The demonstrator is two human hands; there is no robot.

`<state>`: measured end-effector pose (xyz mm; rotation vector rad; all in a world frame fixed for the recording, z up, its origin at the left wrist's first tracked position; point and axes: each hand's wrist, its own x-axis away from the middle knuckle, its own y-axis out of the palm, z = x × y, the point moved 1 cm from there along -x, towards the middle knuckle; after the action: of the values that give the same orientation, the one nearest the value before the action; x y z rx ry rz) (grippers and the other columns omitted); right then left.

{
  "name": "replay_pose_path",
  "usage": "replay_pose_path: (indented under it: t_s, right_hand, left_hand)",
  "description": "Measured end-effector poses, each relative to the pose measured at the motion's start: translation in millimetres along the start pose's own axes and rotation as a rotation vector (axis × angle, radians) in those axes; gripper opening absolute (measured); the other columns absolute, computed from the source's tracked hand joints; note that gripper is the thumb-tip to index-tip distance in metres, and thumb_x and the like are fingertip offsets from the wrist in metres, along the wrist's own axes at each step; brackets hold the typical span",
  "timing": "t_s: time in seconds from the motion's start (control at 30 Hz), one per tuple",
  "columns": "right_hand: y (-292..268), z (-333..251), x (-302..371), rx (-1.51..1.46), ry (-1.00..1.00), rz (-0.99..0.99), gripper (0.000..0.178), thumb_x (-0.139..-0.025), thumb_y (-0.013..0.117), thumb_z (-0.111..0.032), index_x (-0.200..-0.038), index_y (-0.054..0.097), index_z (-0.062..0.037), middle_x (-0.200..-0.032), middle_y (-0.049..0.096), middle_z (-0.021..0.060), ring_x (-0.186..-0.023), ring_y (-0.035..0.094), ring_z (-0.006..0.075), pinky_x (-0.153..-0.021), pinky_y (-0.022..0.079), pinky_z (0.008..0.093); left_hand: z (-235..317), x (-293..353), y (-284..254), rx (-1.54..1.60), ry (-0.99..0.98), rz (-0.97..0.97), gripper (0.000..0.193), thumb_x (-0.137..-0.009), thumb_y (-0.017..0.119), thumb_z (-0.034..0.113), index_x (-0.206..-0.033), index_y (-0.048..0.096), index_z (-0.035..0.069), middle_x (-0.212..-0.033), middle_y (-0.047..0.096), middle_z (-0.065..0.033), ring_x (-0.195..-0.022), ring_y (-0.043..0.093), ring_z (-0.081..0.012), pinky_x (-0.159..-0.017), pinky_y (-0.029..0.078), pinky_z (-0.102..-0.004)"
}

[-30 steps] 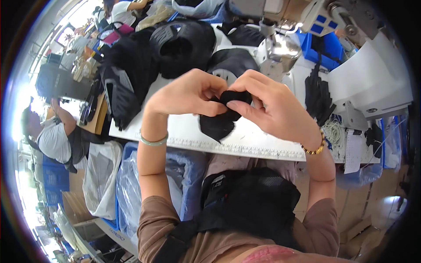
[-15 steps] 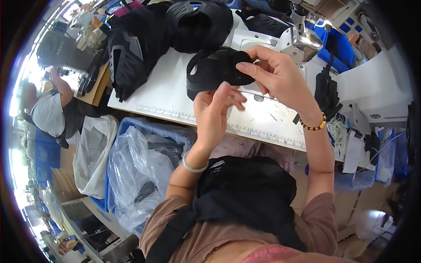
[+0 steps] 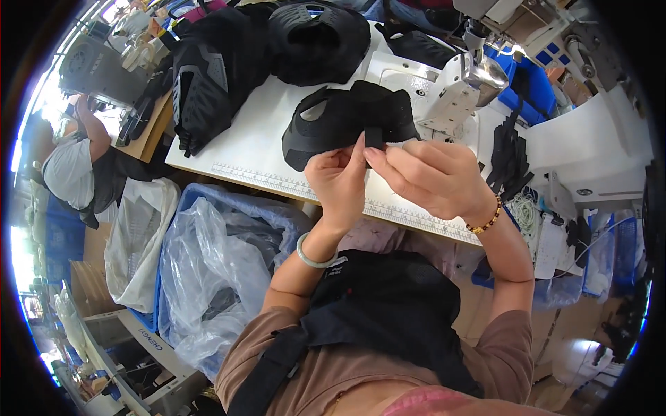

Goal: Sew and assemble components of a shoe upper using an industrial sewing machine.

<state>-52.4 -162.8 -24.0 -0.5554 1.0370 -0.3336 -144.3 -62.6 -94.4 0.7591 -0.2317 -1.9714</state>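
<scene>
A black fabric piece that looks like a shoe upper (image 3: 329,121) lies at the near part of the white table, its opening toward the left. My left hand (image 3: 338,182) is closed at its near edge, thumb and fingers pinched together. My right hand (image 3: 437,177) comes in from the right, thumb and forefinger pinching a short black strip (image 3: 373,137) against the upper. The fingertips of both hands almost meet there. Whether the strip is fastened to the upper I cannot tell.
A sewing machine head (image 3: 454,90) stands just beyond the upper. More black uppers (image 3: 319,45) are piled at the back left. A bundle of black strips (image 3: 510,156) hangs at the right. Below the ruler-marked table edge (image 3: 277,182) sits a plastic-lined blue bin (image 3: 208,270). Another person sits far left.
My right hand has come down from the upper's far right end to its near edge, beside my left hand. The upper has turned, and a short black strip now shows between my fingers.
</scene>
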Motion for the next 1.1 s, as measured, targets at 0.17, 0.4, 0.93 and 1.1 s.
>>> replay_pose_path:
  t_s: [0.17,0.4,0.93,1.1]
  right_hand:
    - [0.9,1.7,6.4,0.015,-0.022,-0.028,0.036,-0.064,0.064,-0.011,-0.1,0.067,-0.0048,-0.094,0.056,-0.0009,-0.067,0.052,0.0094,-0.052,0.042,0.0188]
    - [4.1,0.9,7.0,-0.147,0.144,-0.017,0.031,-0.07,0.068,-0.006,-0.101,0.066,-0.0066,-0.098,0.055,0.0006,-0.065,0.052,0.0094,-0.052,0.043,0.0196]
    - [46.4,-39.1,7.8,-0.646,0.633,-0.061,0.016,-0.078,0.065,-0.006,-0.094,0.064,-0.005,-0.086,0.064,0.0065,-0.063,0.062,0.0202,-0.052,0.049,0.0264]
    - [66.3,-51.8,21.9,-0.809,0.752,-0.092,0.016,-0.078,0.065,-0.004,-0.095,0.064,-0.0044,-0.09,0.064,0.0074,-0.065,0.063,0.0203,-0.055,0.05,0.0253]
  left_hand:
    - [-6.5,4.5,-2.9,0.05,0.025,-0.1,0.008,-0.088,0.057,-0.001,-0.088,0.062,-0.008,-0.082,0.064,-0.0049,-0.071,0.057,-0.0054,-0.061,0.045,-0.0173]
    - [-9.8,3.4,-8.6,0.115,-0.054,-0.057,0.01,-0.088,0.058,0.001,-0.083,0.061,-0.007,-0.071,0.063,-0.0045,-0.061,0.054,-0.0055,-0.055,0.042,-0.0176]
    - [50.8,2.5,-69.6,-0.19,-0.722,-0.326,0.031,-0.089,0.043,0.014,-0.085,0.057,-0.013,-0.069,0.061,-0.0187,-0.053,0.062,-0.0254,-0.04,0.047,-0.0272]
    - [35.7,6.7,-76.9,-0.22,-0.789,-0.295,0.021,-0.086,0.048,0.007,-0.084,0.057,-0.012,-0.069,0.061,-0.0162,-0.053,0.062,-0.0231,-0.042,0.048,-0.027]
